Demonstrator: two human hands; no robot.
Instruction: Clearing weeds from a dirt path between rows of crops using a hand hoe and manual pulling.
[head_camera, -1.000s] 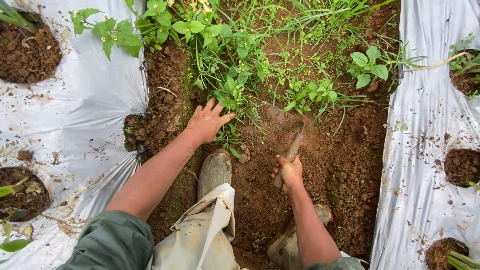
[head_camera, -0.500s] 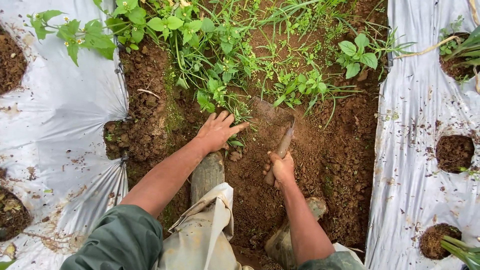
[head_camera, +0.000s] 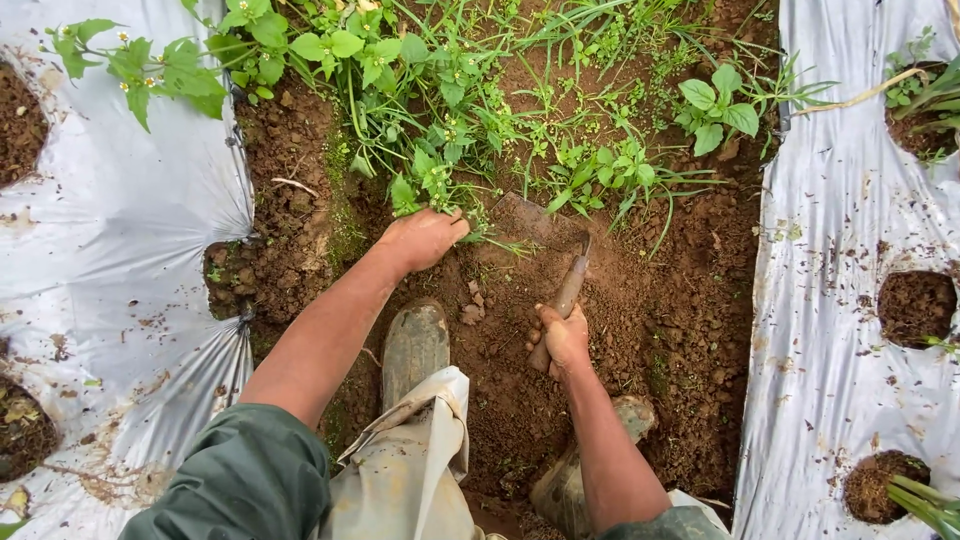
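Left hand (head_camera: 422, 238) closed around a clump of green leafy weeds (head_camera: 440, 180), at the edge of the bare brown soil furrow (head_camera: 690, 300)
Right hand (head_camera: 562, 340) clenched on the wooden handle of a short soil-caked metal-bladed hoe (head_camera: 545, 235); blade flat on earth just beside the weeds, between silver plastic mulch sheets (head_camera: 850, 250)

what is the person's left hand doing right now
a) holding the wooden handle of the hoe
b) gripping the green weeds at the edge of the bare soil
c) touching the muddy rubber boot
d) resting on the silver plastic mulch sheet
b: the left hand is closed around a clump of green leafy weeds at the soil edge, while the right hand grips the wooden-handled short hoe, its flat metal blade set into the brown soil beside the weeds.
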